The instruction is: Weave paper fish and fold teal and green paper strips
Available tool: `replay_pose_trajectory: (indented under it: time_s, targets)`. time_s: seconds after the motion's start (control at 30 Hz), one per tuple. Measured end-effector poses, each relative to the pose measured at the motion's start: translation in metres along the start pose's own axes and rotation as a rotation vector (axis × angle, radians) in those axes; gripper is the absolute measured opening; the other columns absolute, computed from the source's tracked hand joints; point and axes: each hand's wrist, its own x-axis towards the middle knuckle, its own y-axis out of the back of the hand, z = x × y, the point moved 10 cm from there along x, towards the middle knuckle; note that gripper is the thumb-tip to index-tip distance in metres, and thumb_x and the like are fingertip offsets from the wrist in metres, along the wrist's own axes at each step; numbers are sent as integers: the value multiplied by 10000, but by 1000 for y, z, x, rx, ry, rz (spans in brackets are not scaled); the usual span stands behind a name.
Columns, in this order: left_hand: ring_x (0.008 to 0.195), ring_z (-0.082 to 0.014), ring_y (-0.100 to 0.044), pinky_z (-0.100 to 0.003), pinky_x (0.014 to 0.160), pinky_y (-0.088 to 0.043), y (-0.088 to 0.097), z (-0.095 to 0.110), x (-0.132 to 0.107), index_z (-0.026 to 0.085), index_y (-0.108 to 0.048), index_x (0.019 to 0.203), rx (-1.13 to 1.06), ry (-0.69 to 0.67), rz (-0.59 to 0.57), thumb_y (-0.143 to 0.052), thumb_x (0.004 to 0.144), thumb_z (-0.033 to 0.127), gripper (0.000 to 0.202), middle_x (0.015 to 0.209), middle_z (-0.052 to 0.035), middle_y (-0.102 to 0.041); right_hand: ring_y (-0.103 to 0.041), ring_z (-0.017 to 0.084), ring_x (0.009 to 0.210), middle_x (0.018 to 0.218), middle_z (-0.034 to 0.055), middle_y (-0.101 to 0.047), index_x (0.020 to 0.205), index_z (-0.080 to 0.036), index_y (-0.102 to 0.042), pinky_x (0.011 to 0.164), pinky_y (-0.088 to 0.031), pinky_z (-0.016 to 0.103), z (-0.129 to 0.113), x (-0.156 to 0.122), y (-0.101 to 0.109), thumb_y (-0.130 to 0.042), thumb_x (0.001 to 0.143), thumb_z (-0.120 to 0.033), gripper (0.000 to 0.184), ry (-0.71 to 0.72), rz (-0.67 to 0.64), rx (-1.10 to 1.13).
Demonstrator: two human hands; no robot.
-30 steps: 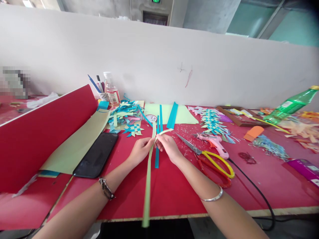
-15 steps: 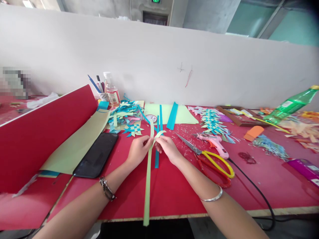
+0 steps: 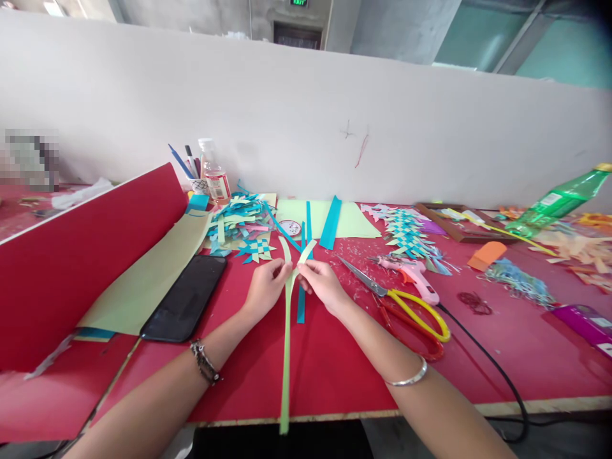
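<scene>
Between my hands a long light-green paper strip hangs down past the table's front edge, its top parting into two ends that form a V. My left hand pinches it at the left end, and my right hand pinches it at the right end. Under and behind the hands lie narrow blue paper strips. A wider blue strip rests on light-green paper sheets. Left of these sits a heap of blue and green woven paper pieces, with a checkered woven piece in front.
Right of my hands are scissors with yellow and red handles, a pink glue gun and a woven paper chain. A green bottle leans farther right. A black phone and a red board are at left.
The strip's two top ends have spread apart into a V, the right one now standing up more. Its lower end has swung slightly right. Both hands have barely moved.
</scene>
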Motion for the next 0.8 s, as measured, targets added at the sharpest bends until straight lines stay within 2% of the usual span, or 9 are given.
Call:
replay_pose_trajectory:
  time_s: [0.1,0.2,0.37,0.5,0.6,0.67,0.8]
  targets:
    - [466,-74,-300,-193,448,-232,-8,1,1,160,-394,527,-28,-3,-78,-365,793,378,345,477,56,-303,-365,57,392,420,-69,-404,549,-179,-440,411,-284,194,-1,1,3,-476,742,-383,283,10,26,19]
    - [481,-91,-385,-190,460,-290,-15,7,-1,147,-496,554,-58,-30,-156,-366,791,405,374,475,37,-421,-369,58,389,428,-67,-411,555,-180,-438,404,-286,193,-1,1,3,-455,750,-394,290,5,19,33]
    - [546,-125,-482,-205,551,-365,-16,14,-4,139,-578,588,-97,-73,-189,-340,802,409,419,542,2,-564,-404,72,371,413,-54,-445,541,-176,-463,387,-305,203,2,0,-6,-465,727,-397,289,-37,-68,32]
    - [530,-112,-464,-204,556,-347,-13,13,-4,139,-558,566,-85,-72,-170,-318,819,391,430,524,10,-537,-410,66,382,413,-59,-448,539,-176,-463,404,-319,196,1,-2,-10,-468,721,-348,250,-24,-92,29]
    - [467,-85,-367,-198,474,-276,-5,5,-1,142,-482,526,-61,-16,-71,-340,811,394,406,464,36,-417,-393,61,373,408,-62,-438,540,-175,-466,395,-303,193,1,-1,-7,-469,718,-327,234,-15,-62,26]
    - [448,-76,-320,-199,443,-239,-4,1,0,145,-454,516,-56,7,-47,-347,804,408,405,449,46,-360,-382,60,370,405,-64,-428,548,-175,-466,393,-295,193,0,0,-3,-468,723,-332,235,-6,-31,28]
    - [483,-87,-392,-189,480,-302,-17,5,-1,138,-539,576,-93,-28,-170,-360,795,430,406,484,41,-453,-363,58,374,412,-68,-410,561,-182,-447,394,-284,194,-1,2,3,-455,746,-362,257,12,13,33]
